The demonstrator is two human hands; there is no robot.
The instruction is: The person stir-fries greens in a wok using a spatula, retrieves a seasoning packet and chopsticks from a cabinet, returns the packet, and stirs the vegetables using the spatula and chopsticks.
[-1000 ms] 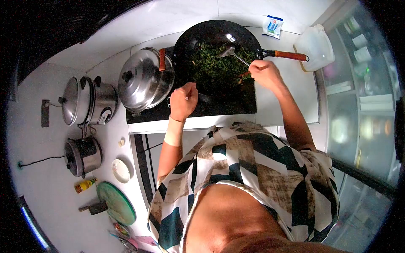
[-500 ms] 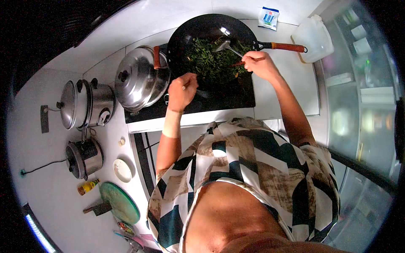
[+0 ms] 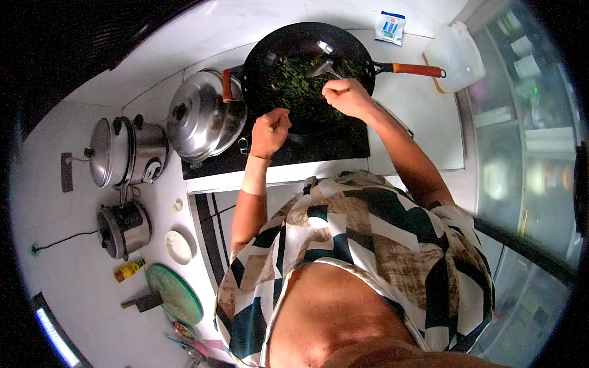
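A black wok on the stove holds chopped dark green leaves. My left hand is closed at the wok's near left edge, around a thin handle with a small pale end; its other end cannot be made out. Over the wok's near right side, my right hand is closed on a thin reddish-brown stick, mostly hidden by the fingers. A metal ladle lies among the leaves, and its handle passes under my right hand and forearm.
A steel lid stands left of the wok, whose wooden handle points right. Further left are two cookers, a white dish, a green board and a cleaver. A packet and plastic container sit back right.
My right hand has moved left and inward over the wok, uncovering part of the ladle's handle beside my forearm. My left hand stays closed near the same edge. The leaves have shifted a little.
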